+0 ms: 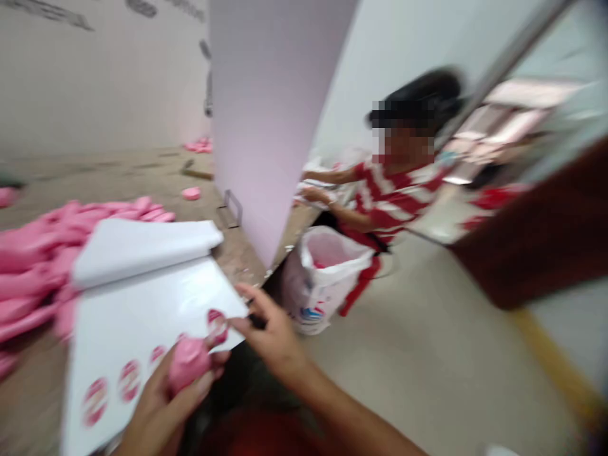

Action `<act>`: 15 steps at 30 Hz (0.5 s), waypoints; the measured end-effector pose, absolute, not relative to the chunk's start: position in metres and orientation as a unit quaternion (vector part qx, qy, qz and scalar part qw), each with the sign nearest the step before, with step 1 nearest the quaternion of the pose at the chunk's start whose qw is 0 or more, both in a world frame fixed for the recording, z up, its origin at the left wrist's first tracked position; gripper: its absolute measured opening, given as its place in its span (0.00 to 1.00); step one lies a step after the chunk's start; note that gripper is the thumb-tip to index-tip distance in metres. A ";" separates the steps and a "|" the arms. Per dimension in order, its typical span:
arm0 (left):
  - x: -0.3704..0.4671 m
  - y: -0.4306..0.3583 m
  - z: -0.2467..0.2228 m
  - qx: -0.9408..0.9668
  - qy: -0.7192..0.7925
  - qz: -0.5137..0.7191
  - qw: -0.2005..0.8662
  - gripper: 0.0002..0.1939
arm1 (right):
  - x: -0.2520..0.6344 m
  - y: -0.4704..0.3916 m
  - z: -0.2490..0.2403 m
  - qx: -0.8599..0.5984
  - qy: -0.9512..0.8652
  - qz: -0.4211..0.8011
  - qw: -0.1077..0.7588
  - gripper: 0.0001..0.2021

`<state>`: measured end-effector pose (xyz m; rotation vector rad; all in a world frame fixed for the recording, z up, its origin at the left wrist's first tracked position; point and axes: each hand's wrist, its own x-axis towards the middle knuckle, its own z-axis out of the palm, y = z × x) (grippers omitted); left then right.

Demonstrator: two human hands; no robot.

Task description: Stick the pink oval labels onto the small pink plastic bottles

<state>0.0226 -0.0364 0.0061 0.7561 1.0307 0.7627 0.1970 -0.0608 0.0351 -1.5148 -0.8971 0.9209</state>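
Note:
My left hand (178, 399) is closed around a pink, smooth, rounded piece (189, 362), held low over a white sheet of stickers (156, 304). A round red-and-white sticker (218, 326) shows just past the left fingertips. At its right edge is the thumb of my right hand (273, 329); blur hides whether the sticker is lifted or flat. The right thumb and index finger are spread apart, and its other fingers are partly hidden. More round stickers (129, 380) run in a row along the sheet's near side. The sheet's far part is folded back.
Many pink pieces (33, 266) are heaped left of the sheet on a brown tabletop (190, 190). A pale upright panel (270, 114) divides the table. Beyond it sits a person in a striped shirt (399, 196), near a white plastic bag (327, 278) on the floor.

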 end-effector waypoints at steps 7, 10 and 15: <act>0.012 -0.034 0.005 0.367 0.432 0.350 0.745 0.23 | 0.200 -0.040 0.000 -0.571 -0.401 0.508 0.505 0.20; 0.011 -0.035 0.000 0.380 0.432 0.333 0.747 0.22 | 0.196 -0.031 -0.002 -0.574 -0.404 0.505 0.503 0.19; 0.014 -0.030 0.000 0.390 0.434 0.301 0.755 0.22 | 0.198 -0.015 -0.005 -0.555 -0.443 0.499 0.497 0.14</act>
